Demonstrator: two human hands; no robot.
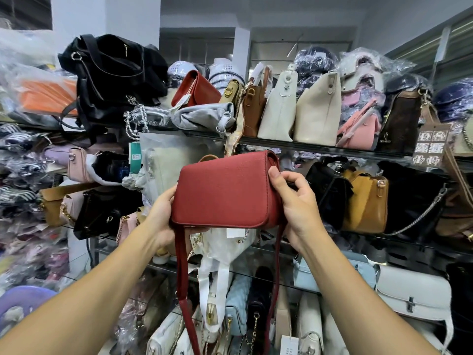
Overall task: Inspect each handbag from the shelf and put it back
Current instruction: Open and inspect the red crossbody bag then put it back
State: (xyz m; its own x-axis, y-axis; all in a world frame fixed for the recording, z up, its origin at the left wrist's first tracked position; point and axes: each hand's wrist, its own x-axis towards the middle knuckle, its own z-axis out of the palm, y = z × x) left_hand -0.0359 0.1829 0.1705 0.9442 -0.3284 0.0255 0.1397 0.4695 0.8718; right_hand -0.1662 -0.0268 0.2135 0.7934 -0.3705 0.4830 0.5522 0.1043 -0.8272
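The shelves (320, 147) fill everything in front of me, glass boards crammed with bags that stand, lean or lie piled in plastic. On the top board a row of cream bags (317, 111) stands packed tight. A grey bag (204, 115) slumps to their left, close to the front edge.

I hold the red handbag (225, 190) in the air in front of the second board, touching no shelf, with a broad plain face toward me. Its long strap (183, 265) hangs below it in a loop, across a wrapped white bag (217, 265) and the bags lower down.

My right hand (297, 201) pinches the right end, thumb on the near face and fingers curled round behind. My left hand (160, 219) cups the lower left corner with fingers tucked under the bottom, most of them hidden by the bag.

The strap worries me most. If I lift or turn the bag without gathering it, the loop could catch on a chain or buckle below and drag a neighbour off its board. I see no obvious gap to put the bag back into, so pushing it in could tip the row or nudge the grey bag over the edge. I hold only the two ends, so a quick turn could slip the bag out of my left hand.
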